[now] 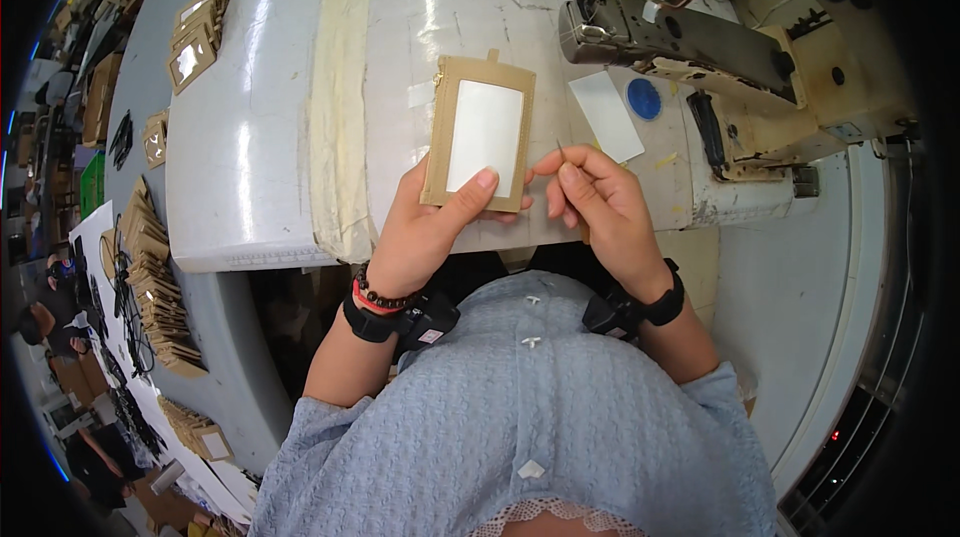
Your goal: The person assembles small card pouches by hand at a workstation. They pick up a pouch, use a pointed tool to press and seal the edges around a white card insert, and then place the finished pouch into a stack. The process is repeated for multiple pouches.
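My left hand point(432, 222) is closed on a tan card holder point(440, 137), thumb on its white window and fingers behind it. The holder is held upright over the worktable, with a small tab at its top and a bit of gold-coloured metal at its upper left edge. Just right of its lower corner, my right hand point(603, 199) pinches a thin pointed tool point(560, 149) between thumb and forefinger. Only the slim tip of that tool shows; the rest is hidden by the fingers. The right hand's fingertips come close to the holder's right edge.
A sewing machine point(690, 47) occupies the right side. Beside it lie a white card point(607, 117) and a round blue disc point(644, 98). Masking tape point(340, 117) runs across the white table. Stacked tan holders point(160, 287) line the left bench, with more holders point(195, 37) at far left.
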Demonstrator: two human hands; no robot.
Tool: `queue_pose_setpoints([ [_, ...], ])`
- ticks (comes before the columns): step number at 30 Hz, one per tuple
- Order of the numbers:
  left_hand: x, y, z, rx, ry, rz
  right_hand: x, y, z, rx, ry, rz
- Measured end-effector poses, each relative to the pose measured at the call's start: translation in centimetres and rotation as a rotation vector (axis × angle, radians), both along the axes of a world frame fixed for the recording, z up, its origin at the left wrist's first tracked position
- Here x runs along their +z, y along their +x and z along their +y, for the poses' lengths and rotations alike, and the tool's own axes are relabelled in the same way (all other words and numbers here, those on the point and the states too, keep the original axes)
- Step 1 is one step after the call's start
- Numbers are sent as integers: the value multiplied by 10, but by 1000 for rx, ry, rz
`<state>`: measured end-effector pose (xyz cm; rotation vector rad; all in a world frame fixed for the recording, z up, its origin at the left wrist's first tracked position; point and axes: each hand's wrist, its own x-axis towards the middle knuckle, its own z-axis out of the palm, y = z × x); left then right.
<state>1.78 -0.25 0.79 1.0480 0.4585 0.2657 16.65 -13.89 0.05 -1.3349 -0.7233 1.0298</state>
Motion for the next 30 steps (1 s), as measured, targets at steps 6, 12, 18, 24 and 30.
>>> queue_pose_setpoints([
  [6, 1, 0, 1, 25, -16, -40, 4, -2, 1, -9, -9, -66],
  [12, 8, -3, 0, 18, -8, -38, 8, -4, 1, -6, 7, -107],
  [18, 11, -6, 1, 10, 3, -16, 13, -8, 2, -7, -12, -155],
  [24, 16, -15, 0, 9, -72, 35, 24, -17, -3, -41, -49, -275],
  [30, 11, -18, -3, -37, -54, 21, 24, -22, -7, -77, 85, -619],
])
